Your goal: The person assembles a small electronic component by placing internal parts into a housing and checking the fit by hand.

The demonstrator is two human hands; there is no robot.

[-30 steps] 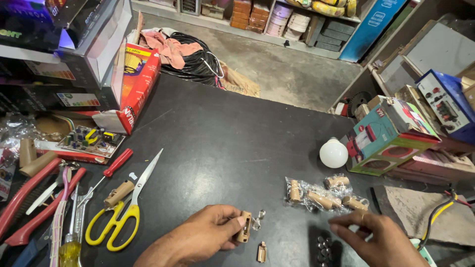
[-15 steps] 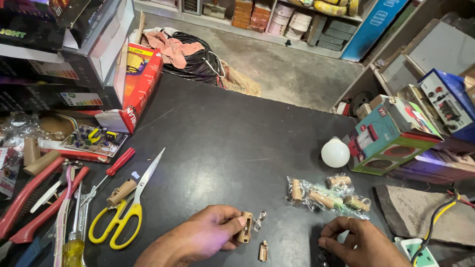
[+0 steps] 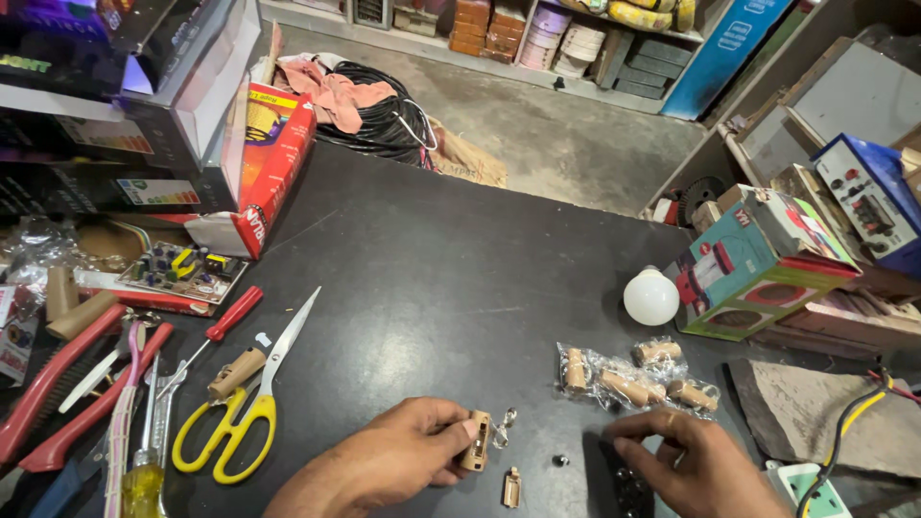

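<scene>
The left hand [image 3: 384, 465] pinches a tan holder [image 3: 475, 439] near the desk's [image 3: 451, 278] front edge. The right hand [image 3: 696, 460] rests fingertips on a small black part [image 3: 628, 484].

The table [image 3: 460, 288] looks matt black and lightly scuffed. At nine o'clock, scissors [image 3: 251, 395] pair shiny metal blades with glossy yellow plastic handles. The bulb [image 3: 651, 296] at three o'clock is smooth white.

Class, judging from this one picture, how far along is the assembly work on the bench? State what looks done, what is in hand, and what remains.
Done: one brown holder part is unpacked, and small metal pieces lie loose beside it.
In hand: the left hand pinches that brown part; the right hand fingers a dark strip.
Left: several parts remain in clear packets; the red-handled screwdriver and yellow scissors lie untouched.
</scene>
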